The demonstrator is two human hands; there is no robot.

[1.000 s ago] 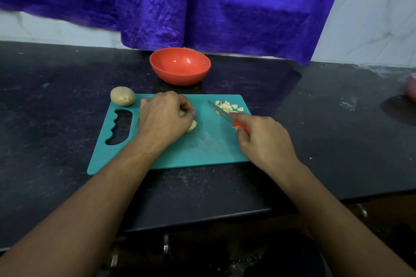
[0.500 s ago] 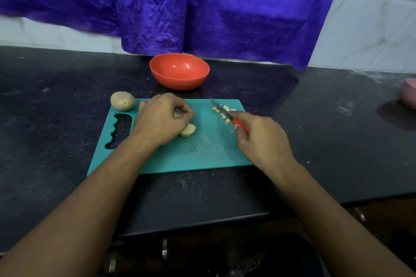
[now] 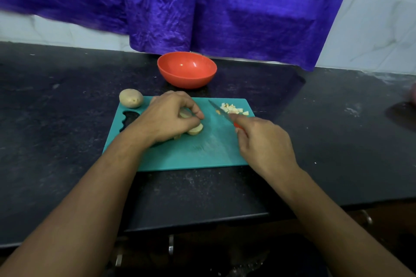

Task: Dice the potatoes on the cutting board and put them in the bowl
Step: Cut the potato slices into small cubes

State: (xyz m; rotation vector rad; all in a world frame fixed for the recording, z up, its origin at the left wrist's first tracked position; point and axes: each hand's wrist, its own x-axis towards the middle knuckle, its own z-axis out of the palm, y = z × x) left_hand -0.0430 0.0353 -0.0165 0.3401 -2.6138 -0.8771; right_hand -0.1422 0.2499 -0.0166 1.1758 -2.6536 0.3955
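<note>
Mid-dice on a teal cutting board (image 3: 202, 153) atop a black counter (image 3: 67, 119). Pinches a cut potato piece (image 3: 195, 129) under the curled fingers of the left hand (image 3: 166, 117), just toward 9 o'clock from the board's middle, with what looks like a second piece tucked beneath the knuckles. Grips a red-handled knife (image 3: 219, 111) in the right hand (image 3: 263, 144) at 3 o'clock, fingers wrapped round the handle, forefinger stretched toward the blade, tip aimed at 11 o'clock beside a small heap of diced potato (image 3: 233, 109) in the board's 1 o'clock corner; blade contact with the board not clear. Leaves one whole potato (image 3: 131, 98) at the 10 o'clock corner, on or just off the edge, hard to tell, and an orange bowl (image 3: 186, 69) at 12 o'clock, just past the board, showing nothing inside. For a clean job of this step: carry the blade across to the held piece, set that piece flat side down to stop any rocking, keep fingertips tucked behind the knuckles, slice into strips, then turn and cross-cut into even cubes. Likely early going, judging by one small heap diced and none yet in the bowl. Beware the rounded skin side skating on the smooth board.
</note>
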